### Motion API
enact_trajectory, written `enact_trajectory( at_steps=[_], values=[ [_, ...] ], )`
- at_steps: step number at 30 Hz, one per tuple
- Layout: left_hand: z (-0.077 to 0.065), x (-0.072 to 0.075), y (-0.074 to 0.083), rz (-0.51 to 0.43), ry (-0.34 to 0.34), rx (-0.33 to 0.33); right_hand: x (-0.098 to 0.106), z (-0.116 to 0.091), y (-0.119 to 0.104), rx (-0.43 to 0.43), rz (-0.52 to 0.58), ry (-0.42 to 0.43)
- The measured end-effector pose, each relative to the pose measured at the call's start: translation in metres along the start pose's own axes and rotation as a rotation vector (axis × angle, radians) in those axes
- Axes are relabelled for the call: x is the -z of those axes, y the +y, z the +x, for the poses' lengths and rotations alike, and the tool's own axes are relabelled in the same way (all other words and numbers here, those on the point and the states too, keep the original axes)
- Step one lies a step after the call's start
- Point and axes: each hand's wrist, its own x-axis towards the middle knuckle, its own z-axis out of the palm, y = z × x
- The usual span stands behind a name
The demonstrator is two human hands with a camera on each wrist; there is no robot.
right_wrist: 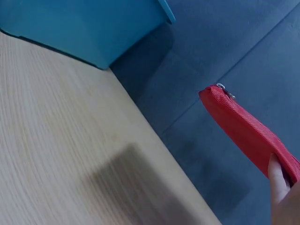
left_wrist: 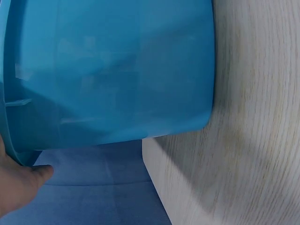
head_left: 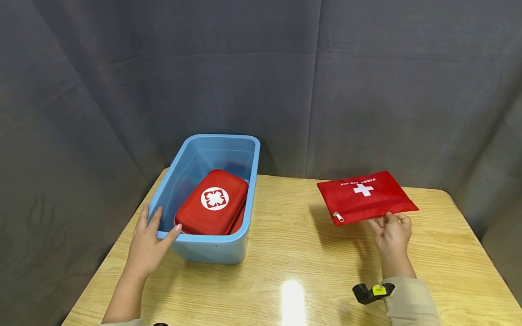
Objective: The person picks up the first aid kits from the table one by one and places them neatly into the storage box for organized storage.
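Note:
A blue plastic bin stands on the left half of the table. Inside it lies a red first aid case with a white round emblem, on top of another red item that is mostly hidden. My left hand rests on the bin's near left corner, its fingers spread over the rim. On the right, my right hand pinches the near edge of a flat red zippered first aid pouch, held above the table. The right wrist view shows this pouch edge-on, with the thumb on its side.
The light wooden table reaches back to a grey curtain, which also hangs at both sides. A black wrist mount with a yellow label sits by the right sleeve.

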Motion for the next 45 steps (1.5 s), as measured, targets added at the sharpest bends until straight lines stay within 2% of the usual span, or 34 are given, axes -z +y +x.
enact_trajectory(
  at_steps=[2,6,8,11,14,15,18,23,32,45],
  values=[
    [0.0,0.0,0.0,-0.001,0.001,0.0,-0.016,-0.013,-0.004,0.005,-0.014,-0.011],
    [0.0,0.001,-0.001,0.0,0.0,-0.002,-0.072,-0.06,-0.023,-0.037,0.014,0.039],
    [0.0,0.001,-0.002,0.002,-0.002,-0.001,-0.097,-0.081,-0.031,-0.068,0.077,0.055],
    [0.0,0.003,-0.003,0.008,-0.002,0.004,-0.12,-0.099,-0.035,-0.098,0.119,0.052],
    [0.0,0.004,-0.004,0.015,0.001,0.006,-0.129,-0.104,-0.03,-0.101,0.129,0.012],
    [0.0,0.004,-0.004,0.016,0.003,0.007,-0.127,-0.101,-0.026,-0.095,0.144,-0.027],
    [-0.001,0.004,-0.004,0.016,0.007,0.005,-0.132,-0.102,-0.02,-0.09,0.11,-0.06],
    [-0.001,0.003,-0.003,0.02,0.016,0.001,-0.147,-0.111,-0.017,-0.126,0.079,-0.04],
    [0.0,0.004,-0.004,0.024,0.013,-0.002,-0.158,-0.117,-0.012,-0.166,0.04,-0.04],
    [0.001,0.002,-0.004,0.021,0.018,-0.006,-0.176,-0.125,-0.005,-0.196,0.062,-0.114]
  ],
)
